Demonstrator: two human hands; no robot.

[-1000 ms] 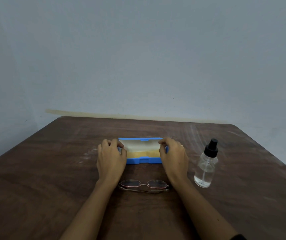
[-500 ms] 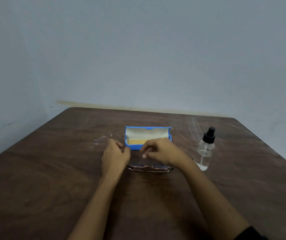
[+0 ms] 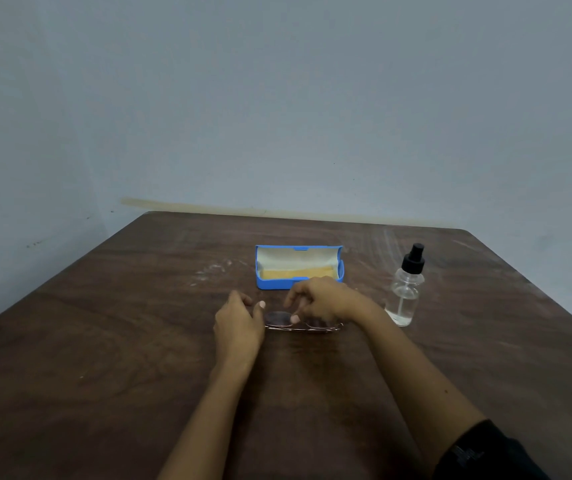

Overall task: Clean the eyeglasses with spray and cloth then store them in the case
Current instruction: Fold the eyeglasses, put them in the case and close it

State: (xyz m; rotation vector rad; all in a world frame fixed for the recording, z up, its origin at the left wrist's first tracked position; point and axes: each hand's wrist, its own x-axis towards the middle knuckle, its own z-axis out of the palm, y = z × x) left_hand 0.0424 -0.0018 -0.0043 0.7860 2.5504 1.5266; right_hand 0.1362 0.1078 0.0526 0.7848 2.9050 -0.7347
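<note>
The eyeglasses, thin pink-framed and folded, lie flat on the brown table. My left hand rests at their left end, fingers apart, thumb tip close to the left lens. My right hand arches over the glasses with its thumb tip touching the frame and its fingers spread above; it covers part of the right lens. Just behind the hands the blue case stands open with its lid up and a yellow cloth lying inside. The clear spray bottle with a black cap stands upright to the right.
A grey wall rises behind the table's far edge. White smudges mark the table left of the case. The table's corners fall away at far left and far right.
Both hands left the case, now open, and drew back toward me to the eyeglasses. The right hand has lowered onto them. The camera tilted, so everything sits lower in view.
</note>
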